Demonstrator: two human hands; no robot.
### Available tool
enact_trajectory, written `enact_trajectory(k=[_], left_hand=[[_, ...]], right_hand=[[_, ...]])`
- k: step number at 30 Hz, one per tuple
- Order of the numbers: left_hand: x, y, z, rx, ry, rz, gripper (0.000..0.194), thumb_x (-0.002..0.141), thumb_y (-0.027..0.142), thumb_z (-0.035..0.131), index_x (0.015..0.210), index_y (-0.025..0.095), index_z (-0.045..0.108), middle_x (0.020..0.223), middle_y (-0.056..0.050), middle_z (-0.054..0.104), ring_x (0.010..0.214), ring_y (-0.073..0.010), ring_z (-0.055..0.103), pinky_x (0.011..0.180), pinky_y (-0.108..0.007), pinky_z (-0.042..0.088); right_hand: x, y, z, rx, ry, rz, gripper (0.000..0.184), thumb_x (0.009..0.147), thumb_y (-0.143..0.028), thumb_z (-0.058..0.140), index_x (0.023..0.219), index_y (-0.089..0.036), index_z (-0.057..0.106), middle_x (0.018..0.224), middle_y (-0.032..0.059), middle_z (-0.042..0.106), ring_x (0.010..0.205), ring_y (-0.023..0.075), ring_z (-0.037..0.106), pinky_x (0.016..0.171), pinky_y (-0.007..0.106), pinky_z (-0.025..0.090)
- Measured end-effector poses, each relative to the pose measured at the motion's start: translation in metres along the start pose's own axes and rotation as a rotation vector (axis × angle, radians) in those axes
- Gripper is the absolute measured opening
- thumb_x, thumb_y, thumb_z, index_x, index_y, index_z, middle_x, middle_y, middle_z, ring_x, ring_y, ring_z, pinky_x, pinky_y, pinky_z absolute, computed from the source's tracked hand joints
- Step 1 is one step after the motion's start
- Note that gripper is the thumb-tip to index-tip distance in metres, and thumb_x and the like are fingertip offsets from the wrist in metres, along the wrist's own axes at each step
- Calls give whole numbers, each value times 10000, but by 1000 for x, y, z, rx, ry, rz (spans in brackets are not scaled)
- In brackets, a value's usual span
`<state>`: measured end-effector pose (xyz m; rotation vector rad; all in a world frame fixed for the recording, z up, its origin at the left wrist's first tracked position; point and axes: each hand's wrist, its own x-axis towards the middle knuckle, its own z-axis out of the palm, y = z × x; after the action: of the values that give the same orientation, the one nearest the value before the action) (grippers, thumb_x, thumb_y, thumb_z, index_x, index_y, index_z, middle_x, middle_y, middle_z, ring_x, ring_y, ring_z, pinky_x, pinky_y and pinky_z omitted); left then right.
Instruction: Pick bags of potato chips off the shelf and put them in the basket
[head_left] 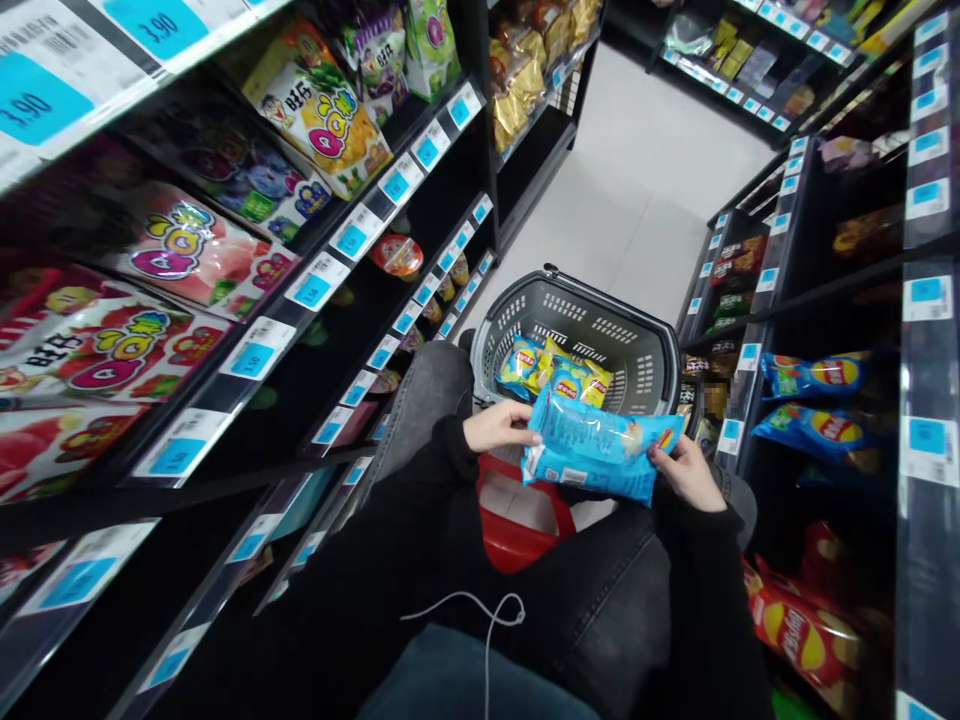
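A light blue chip bag (596, 448) lies across my lap, back side up, held at both ends. My left hand (499, 425) is closed on its left edge. My right hand (686, 472) pinches its right end. Just beyond the bag stands a grey shopping basket (645, 345) on the floor, with several blue and yellow chip bags (555, 378) inside. I am crouched in a narrow aisle, knees in dark trousers on either side.
Black shelves with candy bags (187, 250) and blue price tags line the left. On the right, shelves hold blue chip bags (814, 375) and red chip bags (802, 630). A red object (517, 520) sits under my hands. White floor (645, 170) runs ahead.
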<state>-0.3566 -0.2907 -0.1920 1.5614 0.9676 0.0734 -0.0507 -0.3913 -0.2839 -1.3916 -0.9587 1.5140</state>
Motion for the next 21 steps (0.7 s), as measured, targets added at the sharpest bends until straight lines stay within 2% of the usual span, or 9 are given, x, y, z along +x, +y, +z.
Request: enact_trajectory(k=[3,5,7,9,12,16,18,21], left_hand=[[5,-12,-12,269,186,-143,286,837,385,498,882,139,637,948,-66,670,911,-197,606,874,-312,456],[9,-22,-19,413,256,-263,303,876,339,443,1067,157,590,1070,-91,650,991,-221,597,922,-349,430],[11,-30,-22,486,215,-366,360,878,343,448,1166,149,541,1062,-115,663,982,-255,616,892,-382,448],[12,-35,-22,547,123,-443,369,861,360,485,1143,135,562,1021,-137,682,978,-294,626,861,-409,465],[11,-36,-19,607,0,-516,340,835,352,530,1085,135,607,1056,-162,678,1013,-324,619,864,-435,469],[11,-32,-21,635,-70,-565,394,875,349,472,1201,146,561,1133,-137,653,1095,-316,580,912,-444,461],[13,-31,-24,613,-77,-601,422,894,351,444,1256,153,530,1175,-124,633,1138,-312,552,949,-449,445],[17,-30,-26,563,-114,-699,446,899,347,446,1300,162,508,1193,-120,621,1148,-316,540,967,-464,432]], right_hand=[[25,-12,-9,-190,90,-67,387,671,-493,719,878,-171,659,890,78,705,816,233,638,792,382,508],[58,-19,-13,-312,149,-135,377,702,-486,683,904,-168,661,932,84,702,865,241,630,819,386,495],[101,-18,-12,-435,180,-182,375,725,-478,642,916,-155,654,903,84,695,833,235,619,795,373,487],[150,-9,-6,-586,161,-197,341,754,-453,591,885,-142,642,810,72,674,745,214,596,739,346,475],[227,14,18,-806,84,-172,261,805,-367,509,828,-134,624,738,62,639,703,193,567,710,304,449],[311,52,64,-890,20,-119,229,820,-259,483,905,-121,644,853,88,665,808,197,584,785,282,447],[335,75,86,-927,17,-80,271,821,-203,468,1011,-122,643,1003,110,662,947,209,575,871,293,431],[347,112,112,-1002,30,14,377,807,-132,461,1152,-142,611,1177,122,614,1157,235,486,988,331,372]])
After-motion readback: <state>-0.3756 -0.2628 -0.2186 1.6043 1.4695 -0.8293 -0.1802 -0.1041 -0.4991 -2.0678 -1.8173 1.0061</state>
